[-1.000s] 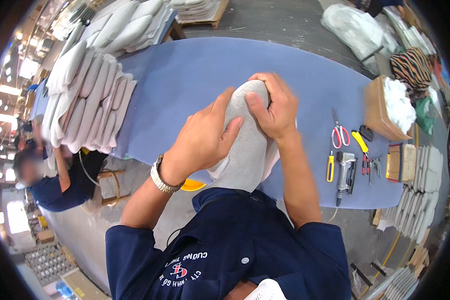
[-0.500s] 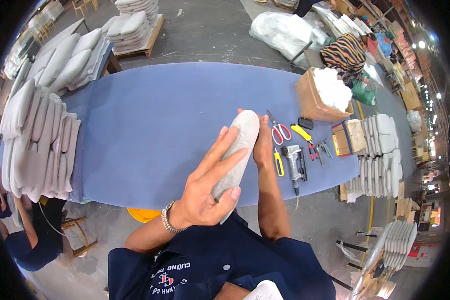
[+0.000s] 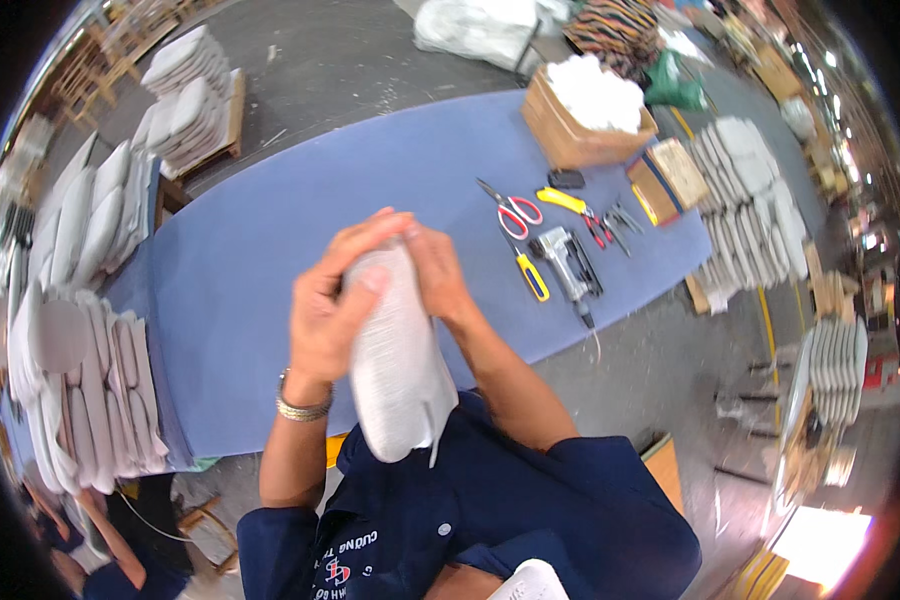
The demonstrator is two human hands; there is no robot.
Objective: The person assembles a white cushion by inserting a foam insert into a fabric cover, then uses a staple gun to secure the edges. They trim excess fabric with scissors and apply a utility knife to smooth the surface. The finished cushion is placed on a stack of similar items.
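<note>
A light grey fabric-covered cushion (image 3: 395, 360) is held up close to my body, tilted, with its narrow side toward me. My left hand (image 3: 335, 300), with a metal watch (image 3: 303, 397) on its wrist, wraps round the cushion's far end, thumb on the near face. From the other side my right hand (image 3: 436, 272) presses against the same end, its fingertips partly hidden behind the cushion. The fingers of both hands meet at the top. A loose strip of fabric (image 3: 433, 437) hangs at the cushion's near end.
On the blue-covered table (image 3: 250, 240) lie scissors (image 3: 511, 208), a yellow screwdriver (image 3: 530, 274), a staple gun (image 3: 567, 270), a yellow cutter (image 3: 562, 199) and pliers. A box of white stuffing (image 3: 560, 135) stands beyond. Cushion stacks (image 3: 100, 390) rise at left; a co-worker (image 3: 135, 545) is lower left.
The cushion has swung left and nearer to my body. My left hand has slid from its flat face to the far end and closed there. The view has turned, shifting the tools leftward.
</note>
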